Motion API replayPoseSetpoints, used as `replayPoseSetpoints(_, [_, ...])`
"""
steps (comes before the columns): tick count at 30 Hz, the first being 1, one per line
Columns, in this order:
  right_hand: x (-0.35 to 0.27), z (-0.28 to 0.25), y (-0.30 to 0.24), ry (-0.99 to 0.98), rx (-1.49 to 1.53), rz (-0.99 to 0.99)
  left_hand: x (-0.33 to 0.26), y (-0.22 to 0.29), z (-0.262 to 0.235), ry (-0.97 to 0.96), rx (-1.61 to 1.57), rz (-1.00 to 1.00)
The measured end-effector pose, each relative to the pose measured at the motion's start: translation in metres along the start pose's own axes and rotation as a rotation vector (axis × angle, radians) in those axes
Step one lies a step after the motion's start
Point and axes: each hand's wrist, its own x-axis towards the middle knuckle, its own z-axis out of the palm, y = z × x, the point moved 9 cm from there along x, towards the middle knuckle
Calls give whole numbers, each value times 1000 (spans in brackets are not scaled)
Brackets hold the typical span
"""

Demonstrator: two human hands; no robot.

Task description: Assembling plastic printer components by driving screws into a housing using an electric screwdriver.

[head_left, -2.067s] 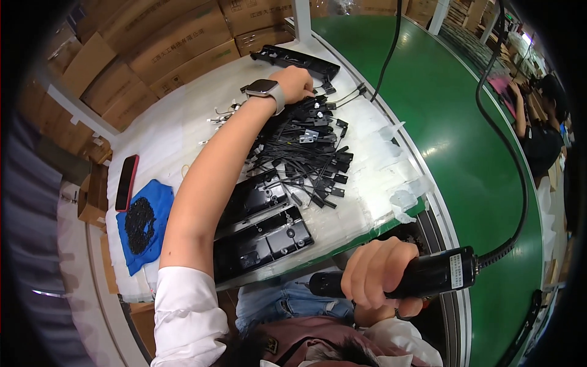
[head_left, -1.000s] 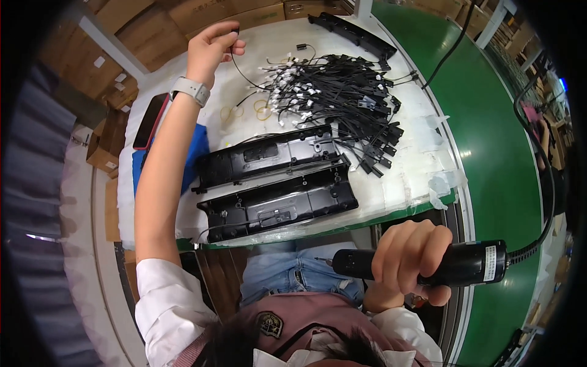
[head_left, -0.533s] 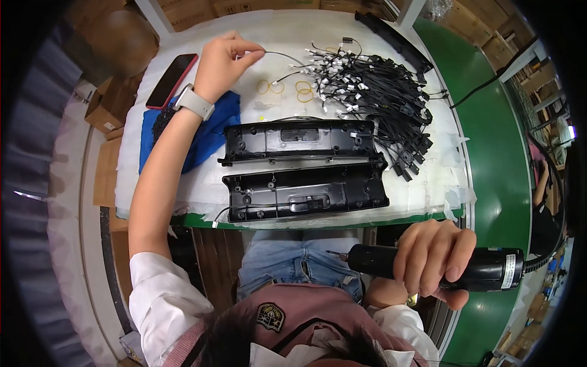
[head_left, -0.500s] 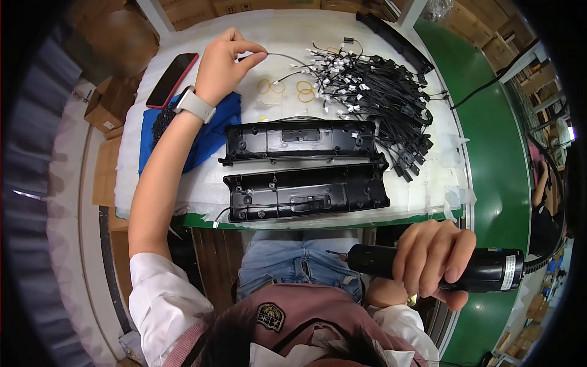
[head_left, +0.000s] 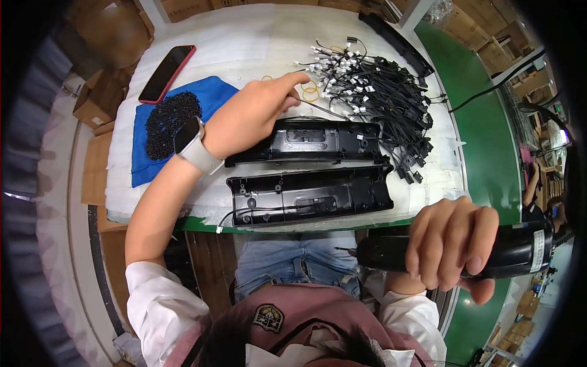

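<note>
At four o'clock from the middle of your view, your right hand (head_left: 449,241) has its fingers wrapped around the driver (head_left: 382,252), whose thin tip points to nine on your side of the table (head_left: 244,43) edge. Just inside that edge, mid-view, the near shell (head_left: 354,192) lies open side up; a wire runs along its inside and out past its left end to a white plug (head_left: 219,230). Next beyond, the middle shell (head_left: 348,144) lies alongside, also open side up, its left end partly hidden by your left hand (head_left: 244,116). That hand is at eleven, forefinger stretched toward two, finger and thumb closed on the cable (head_left: 323,109), which slants away toward four. At ten, beyond your watch (head_left: 194,147), the cloth (head_left: 211,92) bears a pile of small black pieces (head_left: 171,125). Yellow bands (head_left: 310,92) lie at twelve, near your fingertips. Between one and two, the heap (head_left: 391,104) of cables spreads, white plugs mostly leftward. Past the cloth, between ten and eleven, lies the phone (head_left: 168,73). Farther off, at one, the far shell (head_left: 400,43) lies slanted; cartons (head_left: 189,7) stand behind the table.
</note>
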Motion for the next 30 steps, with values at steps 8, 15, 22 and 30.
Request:
replayPoseSetpoints(8, [43, -16, -3, -38, -145, 25, -8, 2, -1, -39, 280, 83])
replayPoseSetpoints(15, [88, -47, -14, 59, -135, -131, -8, -16, 7, -13, -257, -260])
replayPoseSetpoints(22, [117, -74, 18, 35, -66, 35, -8, -9, 24, -106, 45, -71])
replayPoseSetpoints(30, [124, -105, 54, 53, 5, 241, -9, -4, 34, -107, 139, -65])
